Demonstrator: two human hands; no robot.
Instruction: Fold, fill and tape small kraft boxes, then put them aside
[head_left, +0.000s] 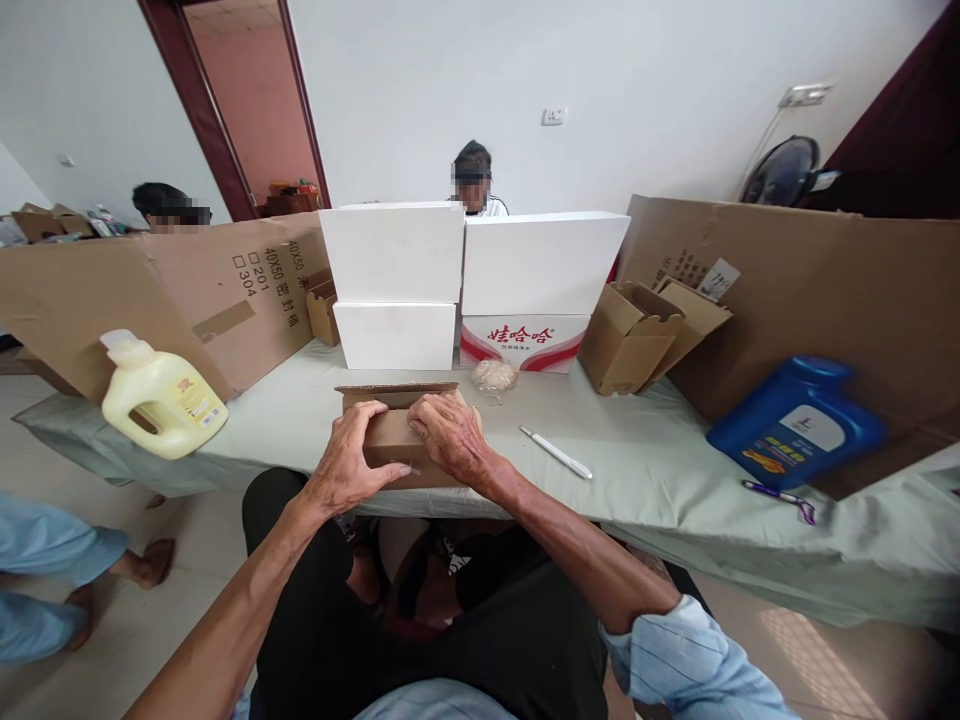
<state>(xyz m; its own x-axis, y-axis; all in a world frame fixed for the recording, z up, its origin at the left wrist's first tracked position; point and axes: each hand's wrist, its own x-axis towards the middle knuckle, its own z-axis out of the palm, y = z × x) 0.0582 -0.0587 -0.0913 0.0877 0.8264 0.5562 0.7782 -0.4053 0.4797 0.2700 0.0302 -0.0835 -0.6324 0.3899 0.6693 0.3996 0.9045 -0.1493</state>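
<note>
A small brown cardboard box point(409, 470) stands at the table's front edge, its back flap raised. My left hand point(358, 455) grips the box's left side, thumb across the front and fingers at the top edge. Curled over the top of the same box is my right hand point(448, 430), its fingers bent down at the upper edge. What lies under those fingers inside the box is hidden. Just behind the box sits a clear plastic bag point(495, 375) with something pale in it. To the right lies a white pen-like tool point(556, 453).
White boxes point(394, 255) and a red-and-white box point(523, 343) are stacked behind. Open cartons point(628, 335) stand right of them. A yellow jug point(165, 395) is left; a blue bottle point(799, 425) and purple toothbrush point(780, 495) are right. Large cardboard panels point(217, 300) flank the table. Other people are nearby.
</note>
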